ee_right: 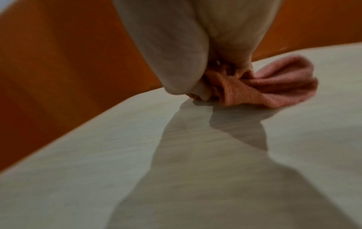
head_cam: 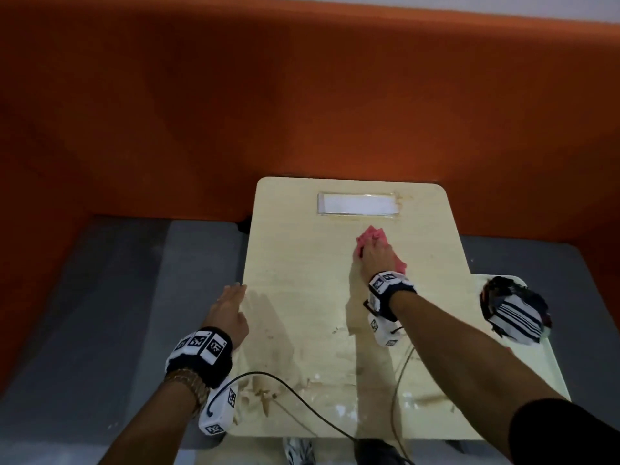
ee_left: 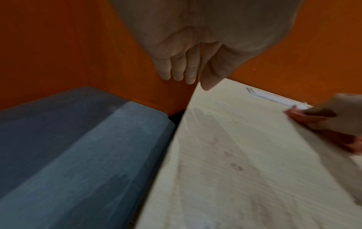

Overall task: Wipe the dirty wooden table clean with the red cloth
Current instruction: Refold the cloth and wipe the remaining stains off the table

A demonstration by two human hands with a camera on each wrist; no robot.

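The pale wooden table (head_cam: 302, 263) carries brownish smears and white specks (head_cam: 268, 394) near its front edge. A crumpled red cloth (head_cam: 373, 237) lies on the far right part of the tabletop, just below a white label. My right hand (head_cam: 374, 255) presses down on it. In the right wrist view the cloth (ee_right: 274, 86) is bunched between thumb and fingers of that hand (ee_right: 195, 88), flat against the table (ee_right: 98, 170). My left hand (head_cam: 231, 298) sits at the table's left edge with straight fingers (ee_left: 178, 68), holding nothing, thumb over the tabletop (ee_left: 245, 155).
An orange padded wall (head_cam: 302, 95) stands right behind the table. A grey seat (head_cam: 117, 313) lies to the left, below the table edge. A white label in a clear sleeve (head_cam: 358, 203) is stuck at the far side. A dark, striped bundle (head_cam: 513, 312) rests at the right. Black cables (head_cam: 302, 404) cross the front.
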